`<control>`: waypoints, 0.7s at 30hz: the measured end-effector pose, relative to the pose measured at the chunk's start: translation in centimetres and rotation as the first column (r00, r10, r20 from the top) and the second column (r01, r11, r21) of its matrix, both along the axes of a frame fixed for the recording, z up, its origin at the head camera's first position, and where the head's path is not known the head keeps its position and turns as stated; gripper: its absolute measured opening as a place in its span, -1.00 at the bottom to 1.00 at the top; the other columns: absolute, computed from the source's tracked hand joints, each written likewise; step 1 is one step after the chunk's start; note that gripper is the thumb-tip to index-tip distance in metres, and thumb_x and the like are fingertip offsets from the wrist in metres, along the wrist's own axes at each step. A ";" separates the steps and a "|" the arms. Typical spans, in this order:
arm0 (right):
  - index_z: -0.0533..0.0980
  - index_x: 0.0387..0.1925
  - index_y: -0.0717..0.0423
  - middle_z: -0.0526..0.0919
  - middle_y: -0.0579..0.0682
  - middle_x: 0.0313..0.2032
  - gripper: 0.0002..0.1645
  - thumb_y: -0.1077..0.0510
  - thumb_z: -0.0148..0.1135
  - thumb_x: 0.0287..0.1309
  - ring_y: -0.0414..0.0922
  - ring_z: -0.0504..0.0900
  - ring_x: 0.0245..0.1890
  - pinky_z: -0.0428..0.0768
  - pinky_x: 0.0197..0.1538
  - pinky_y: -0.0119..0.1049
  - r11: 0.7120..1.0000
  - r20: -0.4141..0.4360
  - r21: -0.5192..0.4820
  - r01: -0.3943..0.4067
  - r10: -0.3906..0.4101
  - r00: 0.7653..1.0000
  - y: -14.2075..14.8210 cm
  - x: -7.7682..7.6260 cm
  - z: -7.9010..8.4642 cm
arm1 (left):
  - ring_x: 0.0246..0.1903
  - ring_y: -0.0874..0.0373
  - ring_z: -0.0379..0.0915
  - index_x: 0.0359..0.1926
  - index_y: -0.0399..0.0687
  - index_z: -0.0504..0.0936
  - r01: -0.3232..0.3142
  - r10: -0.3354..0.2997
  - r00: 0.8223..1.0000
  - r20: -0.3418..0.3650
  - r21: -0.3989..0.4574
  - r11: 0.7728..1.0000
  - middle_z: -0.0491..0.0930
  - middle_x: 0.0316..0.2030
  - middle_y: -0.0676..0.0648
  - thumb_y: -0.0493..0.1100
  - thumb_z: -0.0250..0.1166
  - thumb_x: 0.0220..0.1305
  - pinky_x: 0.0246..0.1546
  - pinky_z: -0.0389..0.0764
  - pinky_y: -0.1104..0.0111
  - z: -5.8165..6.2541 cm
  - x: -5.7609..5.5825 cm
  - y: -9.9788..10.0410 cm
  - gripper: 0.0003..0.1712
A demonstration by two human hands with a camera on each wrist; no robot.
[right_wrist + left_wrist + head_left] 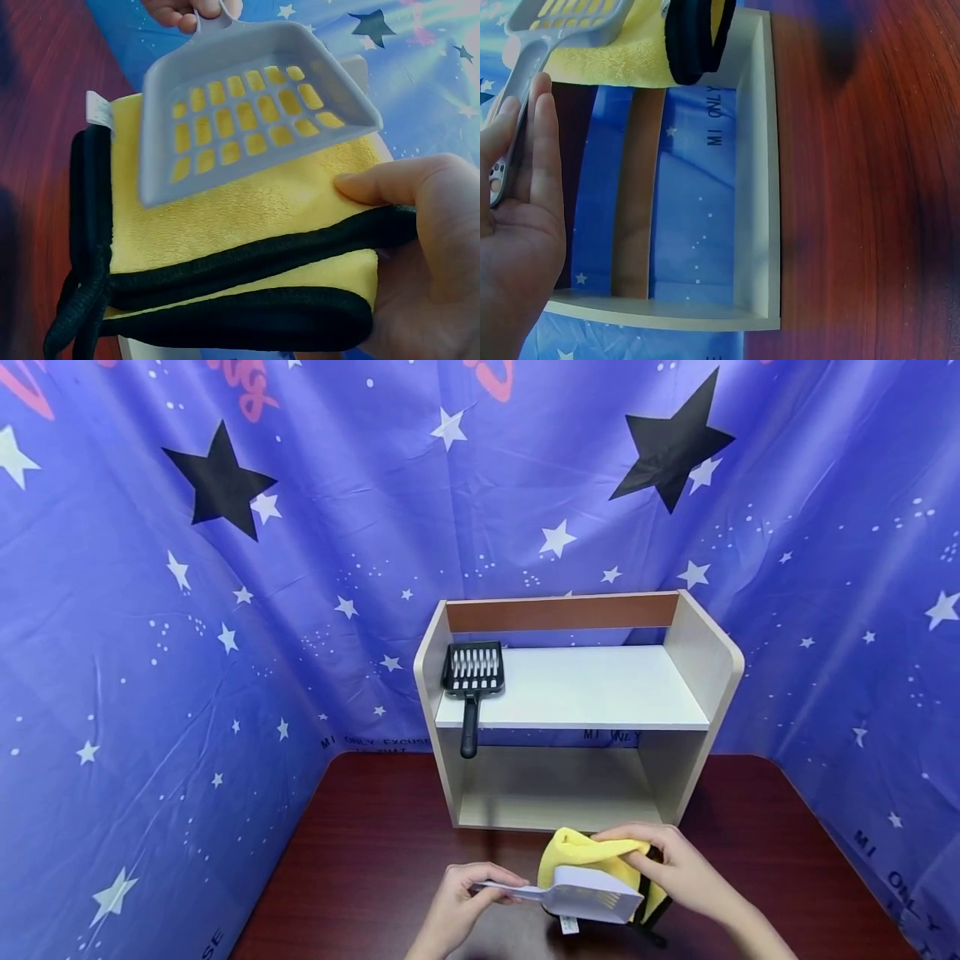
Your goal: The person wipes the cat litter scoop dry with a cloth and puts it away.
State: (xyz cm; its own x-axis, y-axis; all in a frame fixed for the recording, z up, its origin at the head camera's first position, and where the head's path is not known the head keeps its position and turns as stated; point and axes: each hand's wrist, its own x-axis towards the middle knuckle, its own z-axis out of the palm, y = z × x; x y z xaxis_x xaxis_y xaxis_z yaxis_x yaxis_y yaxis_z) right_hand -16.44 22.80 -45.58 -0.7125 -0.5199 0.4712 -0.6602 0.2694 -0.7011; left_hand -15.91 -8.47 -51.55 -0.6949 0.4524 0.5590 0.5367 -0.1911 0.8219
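Note:
A light grey slotted litter scoop (592, 893) is pinched by its handle in my left hand (459, 902), fingers and thumb along the handle. In the right wrist view the scoop's slotted pan (255, 112) overlaps a folded yellow cloth (225, 232) with dark edging, and yellow shows through the slots. My right hand (678, 868) grips the cloth by one edge, thumb on the yellow face and the other fingers behind it. A small white tag (569, 925) hangs from the cloth. Both are held above the table, in front of the shelf.
A two-tier wooden shelf (573, 725) stands at the back of the dark red table (360, 835). On its upper board, at the left, lies a black slotted scoop (474, 670), its handle jutting past the front edge. A blue star-patterned curtain (337, 527) hangs behind and at the sides.

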 end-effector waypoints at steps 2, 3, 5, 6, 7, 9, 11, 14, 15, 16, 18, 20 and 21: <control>0.56 0.01 0.06 0.66 -0.04 -0.05 -0.59 0.42 0.11 0.17 -0.25 0.58 -0.02 0.56 -0.06 -0.50 0.999 0.022 -0.002 -0.037 0.037 0.999 -0.4 -0.1 0.2 | -0.33 0.07 0.68 -0.20 -0.45 0.61 0.028 -0.028 1.000 0.011 0.000 1.000 0.65 -0.26 -0.37 -0.56 0.09 0.20 -0.39 0.71 0.17 0.2 0.1 0.1 -0.79; 0.56 0.01 0.07 0.66 -0.03 -0.05 -0.60 0.42 0.10 0.17 -0.24 0.59 -0.03 0.56 -0.06 -0.49 0.998 0.034 -0.004 -0.060 0.060 0.998 -0.7 -0.1 0.3 | -0.33 0.04 0.68 -0.20 -0.45 0.61 0.035 -0.035 0.999 0.016 -0.003 0.999 0.64 -0.26 -0.38 -0.56 0.08 0.20 -0.40 0.71 0.16 0.3 0.2 0.1 -0.79; 0.55 0.02 0.07 0.66 -0.04 -0.06 -0.63 0.39 0.08 0.22 -0.22 0.59 -0.04 0.55 -0.04 -0.48 0.995 0.061 -0.001 -0.103 0.103 0.993 -1.1 -0.2 0.5 | -0.35 0.03 0.68 -0.19 -0.44 0.62 0.043 -0.043 0.999 0.023 -0.010 0.999 0.65 -0.26 -0.37 -0.54 0.09 0.22 -0.41 0.71 0.17 0.2 0.1 0.1 -0.79; 0.55 0.02 0.06 0.66 -0.05 -0.06 -0.63 0.38 0.07 0.23 -0.21 0.59 -0.03 0.54 -0.02 -0.47 0.992 0.071 0.003 -0.123 0.122 0.990 -1.3 -0.2 0.5 | -0.35 0.04 0.68 -0.19 -0.44 0.62 0.042 -0.041 0.999 0.032 -0.018 0.999 0.65 -0.26 -0.36 -0.52 0.09 0.23 -0.40 0.72 0.18 0.2 0.2 0.1 -0.80; 0.54 0.03 0.06 0.65 -0.05 -0.05 -0.63 0.37 0.05 0.24 -0.20 0.59 -0.03 0.54 -0.01 -0.46 0.990 0.085 0.004 -0.144 0.143 0.986 -1.5 -0.2 0.6 | -0.35 0.05 0.69 -0.20 -0.43 0.62 0.041 -0.040 0.998 0.044 -0.024 0.999 0.65 -0.26 -0.36 -0.51 0.10 0.24 -0.39 0.72 0.19 0.2 0.2 0.1 -0.81; 0.54 0.04 0.06 0.65 -0.03 -0.05 -0.63 0.38 0.03 0.26 -0.19 0.59 -0.02 0.56 -0.02 -0.44 0.983 0.112 0.005 -0.184 0.182 0.977 -1.9 -0.3 0.6 | -0.35 0.09 0.68 -0.20 -0.43 0.62 0.037 -0.035 0.998 0.052 -0.036 0.999 0.66 -0.27 -0.35 -0.47 0.11 0.25 -0.39 0.72 0.19 0.1 0.2 0.1 -0.82; 0.53 0.05 0.07 0.65 -0.02 -0.04 -0.61 0.39 0.02 0.25 -0.18 0.59 -0.02 0.57 -0.03 -0.42 0.976 0.128 0.004 -0.220 0.217 0.968 -2.3 -0.4 0.5 | -0.33 0.16 0.67 -0.19 -0.43 0.62 0.032 -0.029 0.997 0.067 -0.048 0.998 0.66 -0.28 -0.34 -0.43 0.12 0.27 -0.37 0.72 0.20 0.1 0.2 0.1 -0.82; 0.53 0.05 0.08 0.66 -0.01 -0.05 -0.59 0.42 0.02 0.23 -0.18 0.60 -0.05 0.58 -0.08 -0.41 0.968 0.138 0.007 -0.249 0.246 0.959 -2.6 -0.5 0.3 | -0.34 0.17 0.67 -0.20 -0.43 0.63 0.019 -0.014 0.995 0.097 -0.056 0.998 0.67 -0.30 -0.34 -0.38 0.14 0.28 -0.34 0.72 0.22 0.1 0.3 0.0 -0.81; 0.53 0.05 0.08 0.66 -0.01 -0.06 -0.59 0.42 0.02 0.23 -0.18 0.60 -0.06 0.58 -0.09 -0.40 0.968 0.140 0.009 -0.251 0.247 0.959 -2.6 -0.6 0.2 | -0.33 0.17 0.67 -0.19 -0.43 0.63 0.017 -0.010 0.994 0.112 -0.057 0.998 0.67 -0.30 -0.34 -0.37 0.14 0.28 -0.33 0.72 0.21 0.1 0.3 0.0 -0.81; 0.53 0.05 0.07 0.66 -0.01 -0.06 -0.59 0.41 0.01 0.23 -0.18 0.61 -0.07 0.58 -0.10 -0.40 0.968 0.148 0.010 -0.252 0.248 0.958 -2.6 -0.6 0.2 | -0.33 0.17 0.67 -0.20 -0.42 0.63 0.015 -0.007 0.992 0.128 -0.057 0.998 0.67 -0.30 -0.33 -0.35 0.15 0.28 -0.32 0.72 0.21 0.1 0.3 -0.1 -0.81; 0.54 0.04 0.05 0.67 -0.03 -0.07 -0.60 0.40 0.02 0.24 -0.19 0.61 -0.08 0.58 -0.13 -0.40 0.970 0.158 0.014 -0.243 0.238 0.958 -2.6 -0.6 0.2 | -0.33 0.15 0.67 -0.20 -0.42 0.63 0.012 -0.004 0.989 0.145 -0.052 0.999 0.66 -0.29 -0.35 -0.35 0.15 0.28 -0.32 0.72 0.18 0.1 0.3 -0.1 -0.80; 0.54 0.03 0.05 0.67 -0.03 -0.08 -0.61 0.39 0.02 0.25 -0.19 0.61 -0.10 0.58 -0.14 -0.40 0.971 0.170 0.013 -0.238 0.233 0.958 -2.5 -0.6 0.2 | -0.34 0.13 0.68 -0.20 -0.42 0.63 0.003 0.005 0.988 0.156 -0.053 0.999 0.67 -0.30 -0.35 -0.34 0.16 0.27 -0.32 0.71 0.17 0.1 0.3 -0.2 -0.81; 0.54 0.03 0.05 0.67 -0.03 -0.08 -0.62 0.38 0.02 0.25 -0.19 0.61 -0.10 0.58 -0.14 -0.40 0.971 0.173 0.011 -0.239 0.234 0.957 -2.5 -0.6 0.2 | -0.33 0.12 0.68 -0.21 -0.40 0.64 0.000 0.009 0.986 0.168 -0.053 0.999 0.67 -0.29 -0.34 -0.34 0.16 0.27 -0.31 0.71 0.16 0.1 0.3 -0.2 -0.81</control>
State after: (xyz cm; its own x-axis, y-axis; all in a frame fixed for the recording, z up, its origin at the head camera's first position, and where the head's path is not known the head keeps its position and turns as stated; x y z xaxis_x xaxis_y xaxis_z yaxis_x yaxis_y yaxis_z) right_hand -17.09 20.28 -45.36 -0.6354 -0.6954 0.3357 -0.5804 0.1434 -0.8016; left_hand -15.59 -8.69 -51.48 -0.7792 0.4748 0.4091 0.3905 -0.1428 0.9095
